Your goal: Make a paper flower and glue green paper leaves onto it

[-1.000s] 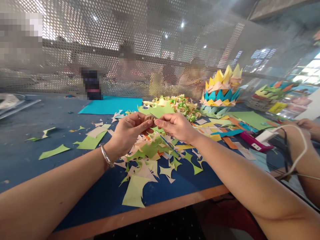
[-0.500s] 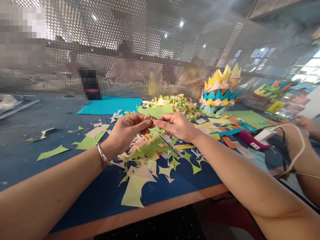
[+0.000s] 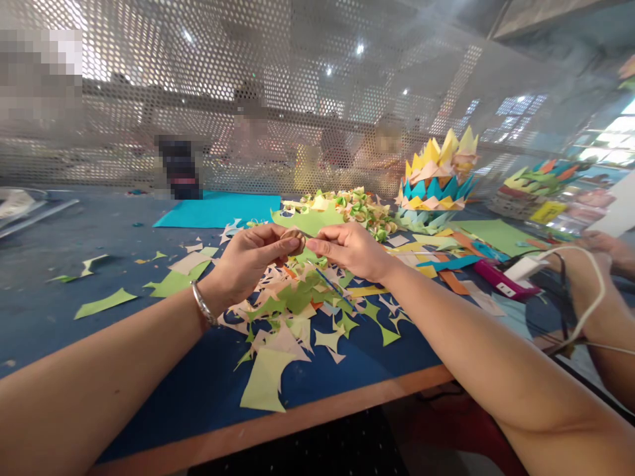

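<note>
My left hand (image 3: 255, 258), with a silver bangle (image 3: 202, 304) at the wrist, is closed over the scraps. Its thumb and fingers pinch a small, round, pinkish-brown paper piece (image 3: 296, 242). Close by on the right, my right hand (image 3: 350, 248) is pinched too, its fingertips meeting the edge of that piece. A thin grey stick-like tip (image 3: 308, 234) pokes out of the right fingers; most of it is hidden. Below both hands lies a heap of cut green and pale pink paper scraps (image 3: 292, 297), with a slim blue stick (image 3: 333, 285) on top.
A blue paper sheet (image 3: 213, 210) lies at the back, beside a pile of small folded pieces (image 3: 362, 205). A layered paper crown (image 3: 434, 185) stands farther right. A purple power strip (image 3: 503, 281) with cables lies near another person's arm (image 3: 588, 291). Perforated metal (image 3: 297, 86) rises behind.
The small round piece has turned slightly in my left fingers, and more of its face shows. My hands have otherwise stayed almost in place.
</note>
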A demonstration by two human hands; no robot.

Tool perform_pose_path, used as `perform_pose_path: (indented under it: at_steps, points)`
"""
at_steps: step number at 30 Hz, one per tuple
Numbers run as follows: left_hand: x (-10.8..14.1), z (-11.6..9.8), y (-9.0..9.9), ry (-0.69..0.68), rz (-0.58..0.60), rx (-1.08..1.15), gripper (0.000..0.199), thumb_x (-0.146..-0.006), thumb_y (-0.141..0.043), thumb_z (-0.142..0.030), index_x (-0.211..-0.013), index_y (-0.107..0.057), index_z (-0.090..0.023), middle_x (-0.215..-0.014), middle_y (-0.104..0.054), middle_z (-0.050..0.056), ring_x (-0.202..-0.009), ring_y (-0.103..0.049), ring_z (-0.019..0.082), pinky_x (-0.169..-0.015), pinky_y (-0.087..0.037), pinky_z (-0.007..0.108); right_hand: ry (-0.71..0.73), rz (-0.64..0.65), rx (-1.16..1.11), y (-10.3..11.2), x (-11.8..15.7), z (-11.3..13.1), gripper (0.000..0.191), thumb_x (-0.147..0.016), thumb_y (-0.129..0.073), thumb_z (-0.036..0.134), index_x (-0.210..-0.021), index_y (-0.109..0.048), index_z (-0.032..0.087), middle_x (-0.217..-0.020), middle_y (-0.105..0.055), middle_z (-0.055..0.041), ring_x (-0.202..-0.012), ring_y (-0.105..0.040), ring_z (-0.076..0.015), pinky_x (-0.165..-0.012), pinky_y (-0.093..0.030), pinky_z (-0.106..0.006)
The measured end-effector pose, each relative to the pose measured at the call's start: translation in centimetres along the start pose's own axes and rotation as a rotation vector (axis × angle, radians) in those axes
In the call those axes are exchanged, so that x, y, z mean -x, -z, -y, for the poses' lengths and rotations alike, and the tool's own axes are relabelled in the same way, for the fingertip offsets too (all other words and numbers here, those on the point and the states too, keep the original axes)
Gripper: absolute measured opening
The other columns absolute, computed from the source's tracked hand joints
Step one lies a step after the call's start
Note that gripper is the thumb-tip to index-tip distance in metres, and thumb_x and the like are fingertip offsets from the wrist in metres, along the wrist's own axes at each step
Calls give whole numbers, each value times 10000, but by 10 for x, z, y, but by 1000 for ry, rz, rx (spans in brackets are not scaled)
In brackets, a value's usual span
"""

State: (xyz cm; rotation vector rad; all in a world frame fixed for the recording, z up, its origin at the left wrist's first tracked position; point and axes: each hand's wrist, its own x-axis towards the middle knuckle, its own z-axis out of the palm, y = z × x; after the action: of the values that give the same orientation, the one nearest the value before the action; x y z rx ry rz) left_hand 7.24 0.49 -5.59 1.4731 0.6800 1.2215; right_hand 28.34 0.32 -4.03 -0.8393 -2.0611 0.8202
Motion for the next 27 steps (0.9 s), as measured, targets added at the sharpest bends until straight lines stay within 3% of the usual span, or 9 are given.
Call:
perform_pose_path:
  at_steps: [27]
  points:
    - [1,-7,-7,46,-76,16,124,-654,-829,-295,-617,-744,-213,-602,-621,-16,-559,-460,104,-522,-339,255,-4,21,-67,-1,0,-1,409,-913,-693,479,-660,-548,193,-475,-321,110,-419,-280,-60,-434,-180,-257]
